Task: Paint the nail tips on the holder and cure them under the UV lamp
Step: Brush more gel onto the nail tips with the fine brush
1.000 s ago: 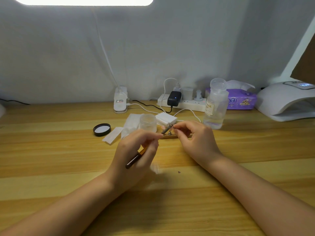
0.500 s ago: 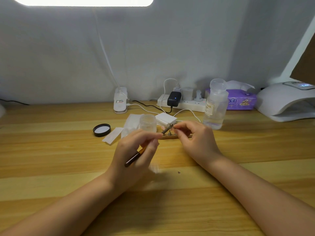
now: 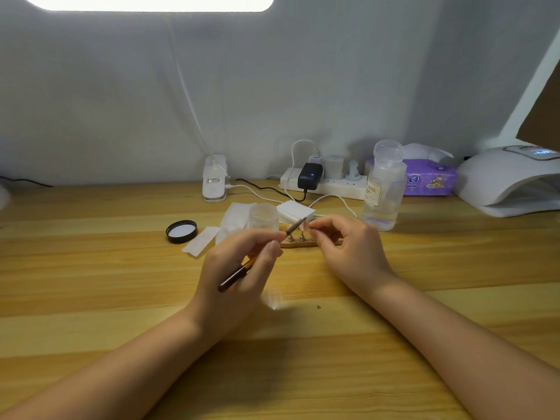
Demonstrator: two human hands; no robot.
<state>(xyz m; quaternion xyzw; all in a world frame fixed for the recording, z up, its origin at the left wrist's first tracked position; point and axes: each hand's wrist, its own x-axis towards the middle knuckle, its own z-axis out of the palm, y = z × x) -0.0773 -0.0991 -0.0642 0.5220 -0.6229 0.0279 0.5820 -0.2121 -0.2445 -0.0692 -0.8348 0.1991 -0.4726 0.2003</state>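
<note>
A small wooden holder (image 3: 298,244) lies mid-table, with little metal stands carrying pale pink nail tips (image 3: 303,227). My left hand (image 3: 239,268) grips a thin dark brush (image 3: 235,275), its tip pointing up-right at the nail tips. My right hand (image 3: 348,250) pinches one nail tip stand on the holder and hides the holder's right end. A small clear jar (image 3: 263,218) stands open just behind the left hand. The white UV lamp (image 3: 512,180) sits at the far right edge, its display lit.
A black jar lid (image 3: 181,231) lies to the left, next to white wipes (image 3: 201,244). A clear liquid bottle (image 3: 383,189), purple tissue pack (image 3: 430,180), power strip (image 3: 324,183) with plugs and cables, and a desk lamp base (image 3: 214,183) line the back wall.
The brush tip in my left hand has shifted very slightly against the nail tip. Both hands otherwise stay in place.
</note>
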